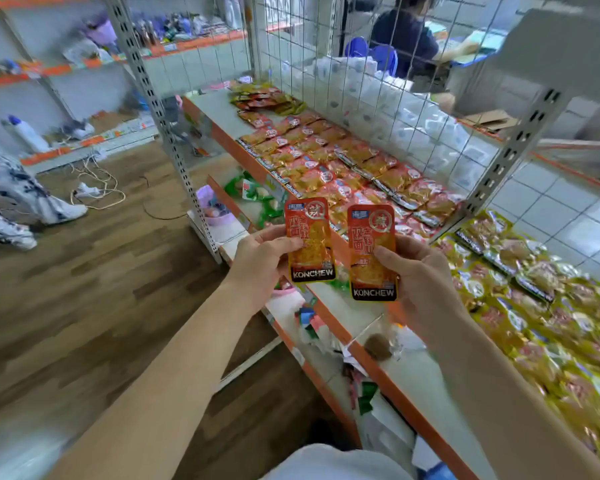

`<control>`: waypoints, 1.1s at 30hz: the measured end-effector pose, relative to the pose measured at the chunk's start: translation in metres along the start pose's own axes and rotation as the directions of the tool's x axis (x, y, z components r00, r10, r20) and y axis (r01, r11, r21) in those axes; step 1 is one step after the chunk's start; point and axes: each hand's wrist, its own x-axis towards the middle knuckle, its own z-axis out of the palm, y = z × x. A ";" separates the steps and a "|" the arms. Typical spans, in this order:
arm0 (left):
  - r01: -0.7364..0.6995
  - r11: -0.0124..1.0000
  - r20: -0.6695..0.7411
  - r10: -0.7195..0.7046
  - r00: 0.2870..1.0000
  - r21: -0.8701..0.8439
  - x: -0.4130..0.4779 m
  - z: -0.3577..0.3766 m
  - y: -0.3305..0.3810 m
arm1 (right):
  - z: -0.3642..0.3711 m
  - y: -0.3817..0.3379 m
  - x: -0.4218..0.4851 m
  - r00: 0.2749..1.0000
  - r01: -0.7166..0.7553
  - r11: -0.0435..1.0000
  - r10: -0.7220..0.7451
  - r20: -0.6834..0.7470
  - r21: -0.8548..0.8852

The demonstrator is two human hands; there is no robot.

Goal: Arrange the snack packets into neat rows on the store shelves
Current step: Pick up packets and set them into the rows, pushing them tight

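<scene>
Hands apart, left hand (262,258) pinching one red packet (309,240), right hand (418,275) pinching another (372,252), both upright, labels facing, above the near shelf (357,317) edge—likely checking orientation before joining far rows (329,161).

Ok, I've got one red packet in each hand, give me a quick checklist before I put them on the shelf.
1. Grip of left hand on left packet: ok, thumb pinches its front.
2. Grip of right hand on right packet: ok, thumb on its front.
3. Both packets upright, labels facing you: ok.
4. Match with the red rows on the shelf: ok, same colouring as far as the blur allows.
5. Where the nearest row ends: cannot tell, the held packets hide it.
6. Bare shelf to set down on: ok, a white strip along the front edge below your hands.
</scene>
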 end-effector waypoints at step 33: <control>-0.151 0.968 0.138 0.124 0.983 0.203 0.213 -0.156 0.146 | 0.240 0.025 0.143 0.941 0.242 0.962 -0.201 -0.274 0.126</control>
